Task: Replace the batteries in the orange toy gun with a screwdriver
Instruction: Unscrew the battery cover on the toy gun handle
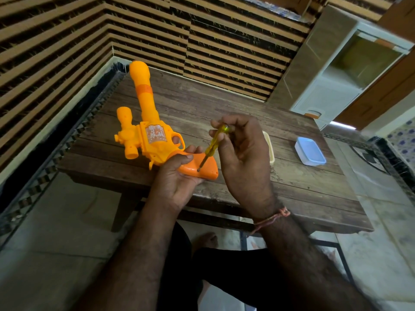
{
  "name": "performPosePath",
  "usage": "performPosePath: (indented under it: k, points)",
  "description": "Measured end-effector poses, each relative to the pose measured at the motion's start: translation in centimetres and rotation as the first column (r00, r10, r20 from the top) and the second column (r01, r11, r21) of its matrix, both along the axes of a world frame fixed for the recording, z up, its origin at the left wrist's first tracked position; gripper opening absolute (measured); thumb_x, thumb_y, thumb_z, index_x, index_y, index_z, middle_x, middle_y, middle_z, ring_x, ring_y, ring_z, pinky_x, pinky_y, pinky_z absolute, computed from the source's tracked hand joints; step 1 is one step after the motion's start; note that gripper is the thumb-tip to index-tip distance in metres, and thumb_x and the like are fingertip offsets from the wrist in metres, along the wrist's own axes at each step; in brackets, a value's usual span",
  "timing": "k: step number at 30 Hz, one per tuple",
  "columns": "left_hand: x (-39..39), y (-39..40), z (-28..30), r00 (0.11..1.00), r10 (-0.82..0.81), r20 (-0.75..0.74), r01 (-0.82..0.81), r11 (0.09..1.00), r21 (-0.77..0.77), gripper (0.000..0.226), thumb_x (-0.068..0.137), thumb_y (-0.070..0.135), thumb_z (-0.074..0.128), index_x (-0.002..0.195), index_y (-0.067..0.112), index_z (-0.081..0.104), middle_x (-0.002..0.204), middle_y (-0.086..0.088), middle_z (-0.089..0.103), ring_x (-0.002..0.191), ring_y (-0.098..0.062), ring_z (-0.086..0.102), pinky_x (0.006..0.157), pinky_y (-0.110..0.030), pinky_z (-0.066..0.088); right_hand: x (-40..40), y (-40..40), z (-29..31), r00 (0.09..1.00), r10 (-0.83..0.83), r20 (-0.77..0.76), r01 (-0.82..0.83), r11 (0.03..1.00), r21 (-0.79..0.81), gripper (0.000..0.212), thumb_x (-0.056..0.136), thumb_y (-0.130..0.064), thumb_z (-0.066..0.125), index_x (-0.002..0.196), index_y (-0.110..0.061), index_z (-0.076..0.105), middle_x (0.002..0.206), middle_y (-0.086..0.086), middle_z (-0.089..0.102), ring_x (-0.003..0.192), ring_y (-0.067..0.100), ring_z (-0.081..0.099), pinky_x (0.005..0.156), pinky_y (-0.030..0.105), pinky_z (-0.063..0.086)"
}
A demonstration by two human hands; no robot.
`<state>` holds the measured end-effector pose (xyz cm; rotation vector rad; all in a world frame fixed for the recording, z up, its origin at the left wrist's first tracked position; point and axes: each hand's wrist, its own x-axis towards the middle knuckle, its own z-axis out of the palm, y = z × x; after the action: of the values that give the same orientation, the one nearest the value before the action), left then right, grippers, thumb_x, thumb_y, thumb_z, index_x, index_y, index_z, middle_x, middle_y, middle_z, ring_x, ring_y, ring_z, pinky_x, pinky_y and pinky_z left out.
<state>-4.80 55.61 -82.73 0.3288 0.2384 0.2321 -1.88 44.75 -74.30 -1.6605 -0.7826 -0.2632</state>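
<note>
L hand (179,176) grips orange toy gun (148,135) by its handle, over wooden table (292,187) edge. R hand (242,151) pinches yellow screwdriver (214,145), tip in handle screw.

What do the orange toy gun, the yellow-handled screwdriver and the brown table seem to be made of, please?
The orange toy gun looks like moulded plastic: uniform colour, a soft sheen, rounded seams. The yellow-handled screwdriver seems to have a translucent plastic handle and a dark, probably metal, shaft. The brown table appears to be weathered wood, matte, with plank lines and grain.
</note>
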Motion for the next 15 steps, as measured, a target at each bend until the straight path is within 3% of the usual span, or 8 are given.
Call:
performPosePath:
  k: [2,5,7,12,15]
  points:
    - [-0.02,0.09,-0.17,0.999,-0.017,0.034,0.016,1.000,0.015,0.036,0.087,-0.003,0.049,0.098,0.024,0.069,0.098,-0.004,0.071,0.132,-0.035,0.051,0.102,-0.072,0.033,-0.11,-0.08,-0.04,1.000,-0.005,-0.006,0.005,1.000,-0.012,0.022,0.091,-0.002,0.060,0.110,-0.011,0.054,0.105,0.010,0.067,0.100,0.024,0.067,0.084,0.048,0.056]
    - [0.09,0.18,-0.60,0.997,-0.039,0.073,0.035,0.998,0.059,0.043,0.078,0.000,0.056,0.112,0.027,0.059,0.109,-0.005,0.064,0.135,-0.038,0.047,0.100,-0.073,0.033,-0.14,0.06,0.09,0.996,-0.081,0.042,0.083,0.996,-0.045,0.028,0.086,-0.012,0.071,0.107,-0.018,0.054,0.096,0.001,0.061,0.087,0.018,0.062,0.075,0.036,0.054]
    - [0.18,0.22,-0.73,0.999,-0.022,0.041,0.020,0.998,0.053,0.050,0.074,0.002,0.058,0.116,0.029,0.058,0.106,-0.003,0.068,0.131,-0.035,0.052,0.097,-0.071,0.038,-0.02,0.09,0.12,0.994,-0.097,0.057,0.100,0.994,-0.035,0.027,0.085,-0.009,0.071,0.104,-0.020,0.055,0.092,-0.002,0.059,0.083,0.019,0.061,0.073,0.040,0.054]
    - [0.24,0.19,-0.79,0.999,-0.010,0.041,0.008,0.999,0.045,0.054,0.078,-0.001,0.055,0.123,0.029,0.055,0.100,-0.001,0.072,0.132,-0.035,0.051,0.095,-0.071,0.040,-0.02,-0.09,0.21,1.000,-0.014,-0.005,0.014,0.998,-0.061,0.030,0.090,0.000,0.060,0.117,-0.011,0.051,0.103,0.010,0.066,0.097,0.020,0.066,0.084,0.043,0.056]
    - [0.14,0.16,-0.69,0.997,-0.047,0.060,0.042,0.996,0.081,0.051,0.079,0.001,0.055,0.124,0.025,0.052,0.118,-0.010,0.066,0.134,-0.039,0.049,0.097,-0.072,0.037,-0.16,-0.05,0.24,0.999,-0.031,0.019,0.033,0.996,-0.086,0.028,0.088,-0.009,0.067,0.112,-0.013,0.053,0.100,0.008,0.063,0.094,0.019,0.065,0.078,0.040,0.057]
